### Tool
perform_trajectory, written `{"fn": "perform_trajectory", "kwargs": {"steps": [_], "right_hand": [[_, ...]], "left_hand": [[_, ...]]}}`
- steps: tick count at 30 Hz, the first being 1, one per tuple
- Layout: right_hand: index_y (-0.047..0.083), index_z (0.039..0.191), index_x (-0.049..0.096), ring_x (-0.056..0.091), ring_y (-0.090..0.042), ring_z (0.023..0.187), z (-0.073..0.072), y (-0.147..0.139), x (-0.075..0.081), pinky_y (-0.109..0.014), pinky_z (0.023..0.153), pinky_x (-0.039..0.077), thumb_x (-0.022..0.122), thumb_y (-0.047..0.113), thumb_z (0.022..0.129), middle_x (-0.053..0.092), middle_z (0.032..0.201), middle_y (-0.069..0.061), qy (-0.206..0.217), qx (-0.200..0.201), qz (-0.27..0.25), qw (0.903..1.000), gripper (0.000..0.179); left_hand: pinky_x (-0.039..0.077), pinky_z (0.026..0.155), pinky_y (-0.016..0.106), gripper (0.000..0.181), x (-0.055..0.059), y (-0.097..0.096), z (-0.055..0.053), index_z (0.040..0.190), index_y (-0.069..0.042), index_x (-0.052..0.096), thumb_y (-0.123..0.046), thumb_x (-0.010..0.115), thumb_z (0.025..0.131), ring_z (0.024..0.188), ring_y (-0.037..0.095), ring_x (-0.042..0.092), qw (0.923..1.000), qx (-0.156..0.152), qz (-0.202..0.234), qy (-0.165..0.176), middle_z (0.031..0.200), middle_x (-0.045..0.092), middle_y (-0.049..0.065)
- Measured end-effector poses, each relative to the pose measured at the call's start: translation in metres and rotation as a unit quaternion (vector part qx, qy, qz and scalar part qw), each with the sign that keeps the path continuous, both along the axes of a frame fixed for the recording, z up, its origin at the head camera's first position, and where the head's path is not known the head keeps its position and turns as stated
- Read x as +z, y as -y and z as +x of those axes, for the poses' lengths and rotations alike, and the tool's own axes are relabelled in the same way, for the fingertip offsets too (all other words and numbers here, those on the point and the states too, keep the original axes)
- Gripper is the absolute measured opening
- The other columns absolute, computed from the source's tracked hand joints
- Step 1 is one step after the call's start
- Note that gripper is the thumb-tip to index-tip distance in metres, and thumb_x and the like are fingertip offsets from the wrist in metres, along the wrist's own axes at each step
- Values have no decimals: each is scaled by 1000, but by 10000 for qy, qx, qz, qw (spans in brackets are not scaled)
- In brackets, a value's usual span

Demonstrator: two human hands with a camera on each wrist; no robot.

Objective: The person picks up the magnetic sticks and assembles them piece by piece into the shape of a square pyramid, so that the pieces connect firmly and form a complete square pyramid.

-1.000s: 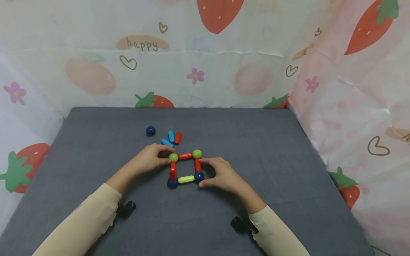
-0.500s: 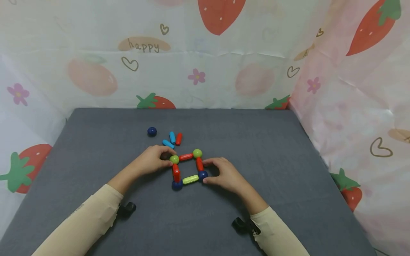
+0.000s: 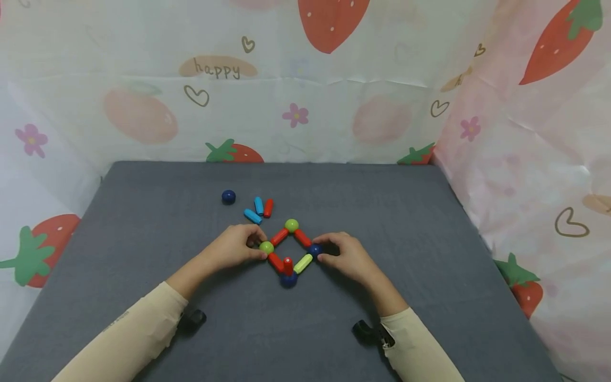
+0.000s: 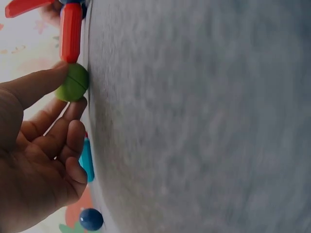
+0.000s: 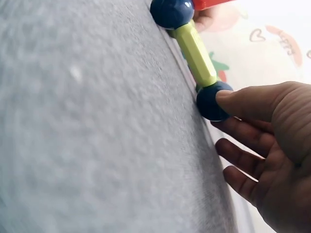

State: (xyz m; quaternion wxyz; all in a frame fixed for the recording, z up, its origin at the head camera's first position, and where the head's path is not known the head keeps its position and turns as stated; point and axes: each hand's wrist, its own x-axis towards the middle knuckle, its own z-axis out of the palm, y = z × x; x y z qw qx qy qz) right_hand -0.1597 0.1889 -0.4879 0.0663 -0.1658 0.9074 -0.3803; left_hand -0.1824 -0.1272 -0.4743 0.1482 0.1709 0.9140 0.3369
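Observation:
On the grey cloth lies a four-sided frame of balls and rods, turned like a diamond. Its corners are a green ball point(image 3: 291, 226) at the back, a green ball point(image 3: 266, 248) at left, a dark blue ball point(image 3: 315, 250) at right and a dark blue ball point(image 3: 288, 280) in front. Red rods point(image 3: 279, 237) form three sides and a yellow-green rod point(image 3: 303, 263) the fourth. One more red rod point(image 3: 288, 265) stands up from the front ball. My left hand point(image 3: 241, 245) pinches the left green ball between thumb and fingers. My right hand point(image 3: 346, 254) pinches the right blue ball.
Behind the frame lie two blue rods point(image 3: 252, 216), a loose red rod point(image 3: 268, 208) and a separate dark blue ball point(image 3: 228, 197). A strawberry-print curtain point(image 3: 324, 106) rises at the table's back edge and along its sides.
The frame has turned from a near square to a diamond, its blue front corner swinging right. The left hand has come slightly nearer; the right hand has shifted right with its ball.

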Motion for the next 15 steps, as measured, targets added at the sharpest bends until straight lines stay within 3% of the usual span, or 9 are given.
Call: {"fn": "perform_trajectory", "kwargs": {"steps": [7,15], "right_hand": [[23,128,72,60,-21,119,-5,-7,-3,-48,104,47,76,19,94,70,124,1,-103,-157,-41,9998,34],[25,130,71,58,-24,126,-8,-14,-6,-50,106,46,75,19,95,67,130,-2,142,-161,-386,9990,35]], "left_hand": [[50,77,33,29,1,-11,11,103,-18,70,-31,87,84,85,12,61,9999,-7,113,-93,93,69,-5],[51,79,33,28,1,-20,19,100,-18,69,-32,87,84,84,10,60,9999,-112,78,-86,91,68,-6]]}}
